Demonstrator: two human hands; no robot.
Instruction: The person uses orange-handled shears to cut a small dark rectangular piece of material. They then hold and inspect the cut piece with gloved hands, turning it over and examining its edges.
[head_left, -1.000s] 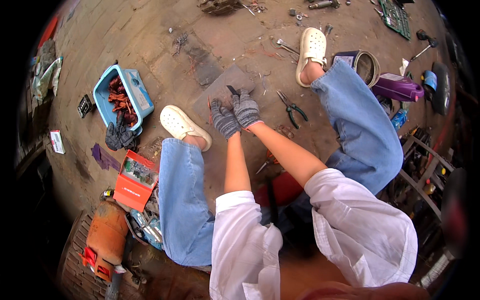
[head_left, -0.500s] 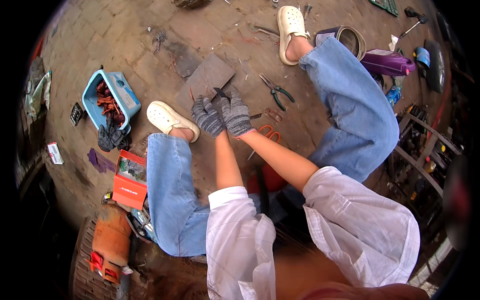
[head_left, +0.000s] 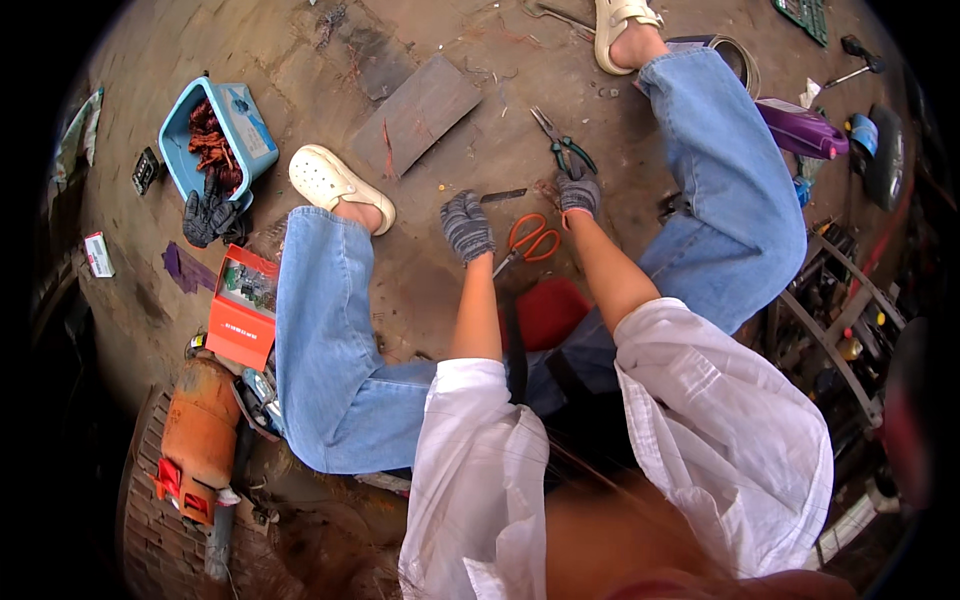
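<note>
Both of my hands wear grey striped gloves. My left hand [head_left: 467, 227] is low over the ground with its fingers curled in, and anything inside them is hidden. A thin dark metal strip [head_left: 503, 195] lies just to its right. Farther right, the fingers of my right hand [head_left: 580, 192] close over the ends of the green-handled pliers [head_left: 567, 150], whose jaws point away from me. Orange-handled scissors [head_left: 533, 240] rest on the ground between my forearms. Beyond my left hand lies a flat grey plate [head_left: 425, 112] with a reddish strand on it.
A blue bin [head_left: 262, 140] of copper-coloured wire, with a black glove [head_left: 208, 212] at its edge, stands left. Nearer are a red box [head_left: 240, 332] and an orange cylinder [head_left: 200, 420]. A purple container [head_left: 800, 128] and a metal rack [head_left: 830, 330] are right.
My hands were together at the grey plate's near edge, around a small black piece. They have separated: the left drew back toward me, the right went across to the pliers. The view has shifted.
</note>
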